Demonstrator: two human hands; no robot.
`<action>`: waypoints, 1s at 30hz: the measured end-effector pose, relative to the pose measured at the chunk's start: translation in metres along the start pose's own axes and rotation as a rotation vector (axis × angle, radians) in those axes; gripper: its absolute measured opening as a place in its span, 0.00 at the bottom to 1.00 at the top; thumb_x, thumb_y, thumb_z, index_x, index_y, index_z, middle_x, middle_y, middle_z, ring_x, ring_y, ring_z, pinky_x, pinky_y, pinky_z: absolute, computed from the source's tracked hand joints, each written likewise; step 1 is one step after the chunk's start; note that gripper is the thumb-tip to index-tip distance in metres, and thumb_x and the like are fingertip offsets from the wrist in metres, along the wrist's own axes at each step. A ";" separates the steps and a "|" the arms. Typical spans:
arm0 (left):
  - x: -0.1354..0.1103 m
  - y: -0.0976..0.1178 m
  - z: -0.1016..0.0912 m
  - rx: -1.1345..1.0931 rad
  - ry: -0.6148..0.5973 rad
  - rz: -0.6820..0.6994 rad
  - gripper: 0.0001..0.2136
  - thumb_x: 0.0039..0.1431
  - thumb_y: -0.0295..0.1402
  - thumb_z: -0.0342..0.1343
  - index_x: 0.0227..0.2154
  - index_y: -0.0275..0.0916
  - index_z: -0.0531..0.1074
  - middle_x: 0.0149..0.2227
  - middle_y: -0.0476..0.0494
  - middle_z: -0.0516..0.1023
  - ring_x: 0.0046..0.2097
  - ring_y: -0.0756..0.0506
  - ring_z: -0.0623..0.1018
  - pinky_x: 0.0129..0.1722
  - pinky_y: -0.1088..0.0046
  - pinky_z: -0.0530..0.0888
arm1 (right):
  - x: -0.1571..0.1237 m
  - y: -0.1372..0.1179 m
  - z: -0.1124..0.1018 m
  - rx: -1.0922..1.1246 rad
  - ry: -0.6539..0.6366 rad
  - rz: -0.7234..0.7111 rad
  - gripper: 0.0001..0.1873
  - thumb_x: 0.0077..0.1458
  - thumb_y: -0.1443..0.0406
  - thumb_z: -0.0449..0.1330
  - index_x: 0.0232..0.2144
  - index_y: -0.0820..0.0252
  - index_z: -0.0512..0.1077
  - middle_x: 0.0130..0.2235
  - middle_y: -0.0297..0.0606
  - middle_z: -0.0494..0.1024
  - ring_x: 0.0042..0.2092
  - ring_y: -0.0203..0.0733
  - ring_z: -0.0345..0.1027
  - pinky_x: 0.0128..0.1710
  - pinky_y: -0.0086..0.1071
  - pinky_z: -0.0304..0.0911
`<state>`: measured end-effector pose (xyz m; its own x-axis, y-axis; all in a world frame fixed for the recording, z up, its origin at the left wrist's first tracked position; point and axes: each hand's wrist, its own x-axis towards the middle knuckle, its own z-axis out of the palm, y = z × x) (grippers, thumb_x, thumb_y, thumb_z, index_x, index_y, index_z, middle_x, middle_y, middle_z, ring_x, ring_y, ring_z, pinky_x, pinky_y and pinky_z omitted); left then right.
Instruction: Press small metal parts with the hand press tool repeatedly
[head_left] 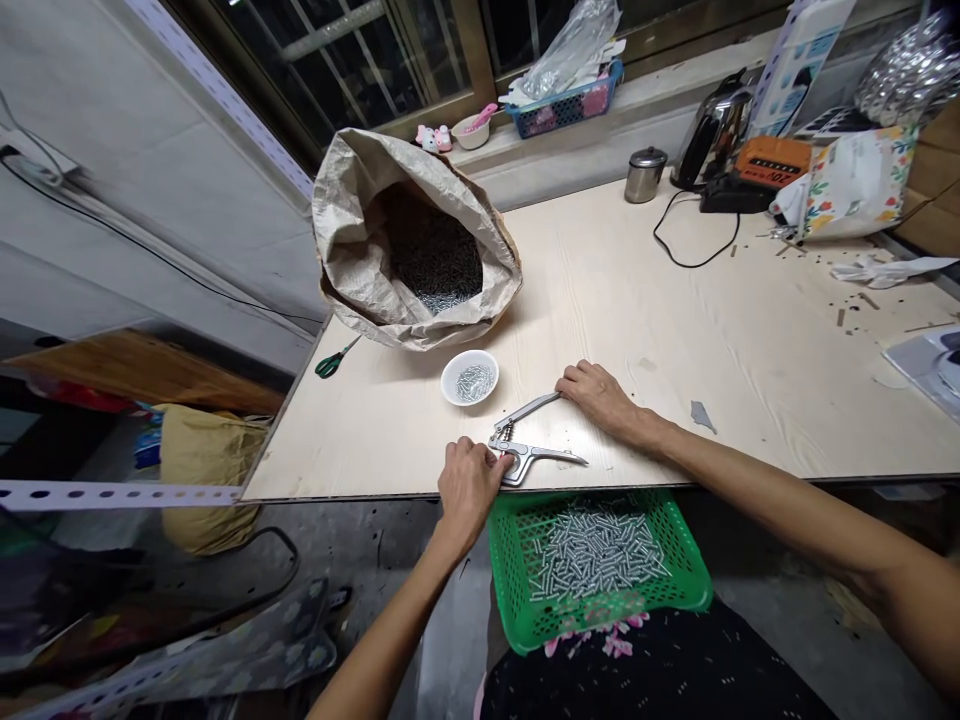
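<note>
A grey metal hand tool like spring-loaded pliers (536, 452) lies at the table's front edge, its two handles spread apart and a coil spring near its head. My right hand (600, 400) has its fingers closed on the end of the upper handle. At the tool's head, my left hand (469, 485) is pinched shut; a bit of red shows by its fingertips, but what they hold is hidden. Just behind the tool stands a white bowl (450, 390) of small metal pieces. Below the edge, a green basket (517, 620) on the lap holds many silvery screw-like pieces.
A large open sack (345, 220) of small metal parts stands behind the bowl, with green-handled scissors (330, 364) to its left. On the wooden table (592, 280), a metal canister (645, 176), kettle (709, 130), charger with cord and a floral packet (862, 190) sit far right.
</note>
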<state>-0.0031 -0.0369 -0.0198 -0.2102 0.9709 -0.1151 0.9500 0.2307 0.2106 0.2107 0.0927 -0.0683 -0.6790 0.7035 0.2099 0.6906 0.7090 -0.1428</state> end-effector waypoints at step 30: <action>0.131 -0.002 -0.039 0.312 -0.178 0.001 0.09 0.56 0.29 0.53 0.36 0.36 0.77 0.41 0.34 0.79 0.47 0.38 0.75 0.38 0.69 0.69 | 0.000 -0.006 0.009 0.015 0.100 0.026 0.10 0.61 0.73 0.52 0.35 0.60 0.72 0.36 0.39 0.72 0.40 0.44 0.60 0.36 0.35 0.55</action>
<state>-0.0412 0.0926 0.0021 -0.1916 0.9381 -0.2884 0.9808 0.1720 -0.0923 0.2043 0.0893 -0.0766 -0.6320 0.7140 0.3013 0.7034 0.6916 -0.1637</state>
